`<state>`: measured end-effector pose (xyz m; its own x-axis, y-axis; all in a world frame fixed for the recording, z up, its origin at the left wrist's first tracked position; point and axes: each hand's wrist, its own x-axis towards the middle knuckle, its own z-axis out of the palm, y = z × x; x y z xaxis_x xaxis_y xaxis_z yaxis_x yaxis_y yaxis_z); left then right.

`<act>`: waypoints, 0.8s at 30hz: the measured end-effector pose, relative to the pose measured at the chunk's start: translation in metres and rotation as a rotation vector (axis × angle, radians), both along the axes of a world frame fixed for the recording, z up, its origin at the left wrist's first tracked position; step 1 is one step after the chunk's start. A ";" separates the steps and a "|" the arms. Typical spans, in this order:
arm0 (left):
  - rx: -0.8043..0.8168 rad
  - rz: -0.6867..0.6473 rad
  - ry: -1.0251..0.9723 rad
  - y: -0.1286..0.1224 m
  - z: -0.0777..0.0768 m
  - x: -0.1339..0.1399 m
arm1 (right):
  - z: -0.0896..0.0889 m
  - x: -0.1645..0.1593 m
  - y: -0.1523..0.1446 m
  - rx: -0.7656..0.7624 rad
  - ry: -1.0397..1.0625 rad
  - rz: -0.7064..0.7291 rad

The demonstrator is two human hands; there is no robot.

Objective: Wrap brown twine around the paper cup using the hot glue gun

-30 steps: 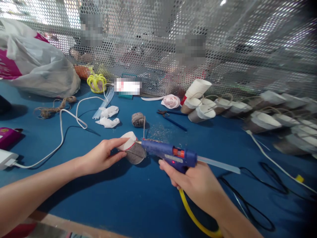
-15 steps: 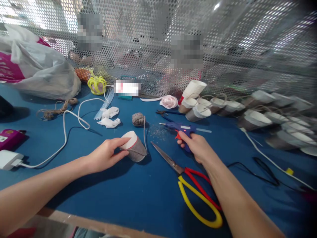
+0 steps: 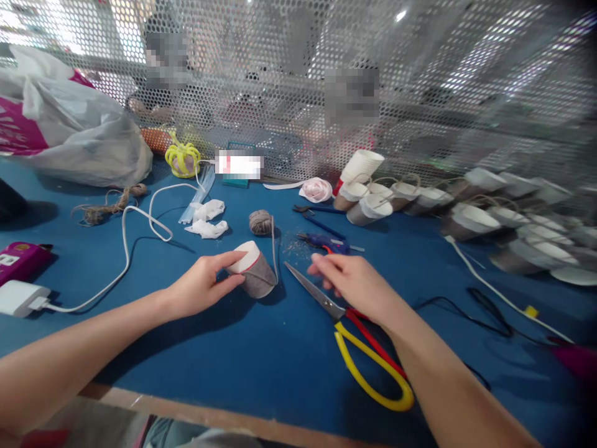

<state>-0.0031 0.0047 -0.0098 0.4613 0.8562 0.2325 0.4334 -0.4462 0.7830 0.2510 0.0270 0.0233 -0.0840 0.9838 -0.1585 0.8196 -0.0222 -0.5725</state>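
While the left hand (image 3: 200, 287) lay on the blue felt-covered table (image 3: 224, 361), its fingers and thumb were closed around a small paper cup wrapped in grey yarn (image 3: 252, 274), which rested tilted on its side on the table with its white, red-edged rim turned toward the hand. A strand of the yarn ran up from the cup to a small grey yarn ball (image 3: 260, 222) lying just behind it. The right hand (image 3: 351, 284) hovered with its fingers loosely spread and nothing in them, directly above the blades of a pair of scissors with red and yellow handles (image 3: 368, 348) that lay flat on the table, the blades pointing toward the cup. Just beyond the right hand's fingertips lay a blue hot-glue gun (image 3: 326, 243), apart from the hand. Farther back, a row of finished yarn-wrapped paper cups (image 3: 420, 199) lay on their sides along the perforated metal screen (image 3: 298, 93), and a white cable (image 3: 125, 249) curled across the table to a white charger block (image 3: 18, 297) at the left edge
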 end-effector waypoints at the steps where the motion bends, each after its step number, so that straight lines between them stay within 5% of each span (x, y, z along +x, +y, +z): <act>1: -0.017 0.017 -0.024 0.000 0.000 0.000 | 0.001 -0.008 -0.007 -0.133 0.131 0.057; 5: -0.067 0.062 -0.116 -0.001 0.000 0.001 | -0.007 -0.034 -0.021 -0.320 0.495 0.062; 10: -0.080 0.037 -0.145 -0.004 0.002 0.002 | -0.021 -0.047 -0.016 -0.217 0.940 -0.159; 13: -0.105 0.023 -0.111 -0.005 0.004 0.003 | -0.015 -0.047 -0.013 -0.206 1.131 -0.165; 19: -0.123 -0.062 -0.079 -0.007 0.005 0.005 | 0.008 -0.041 -0.007 -0.066 1.313 -0.186; 24: -0.132 -0.097 -0.069 -0.010 0.005 0.007 | 0.006 -0.039 -0.004 -0.063 1.337 -0.218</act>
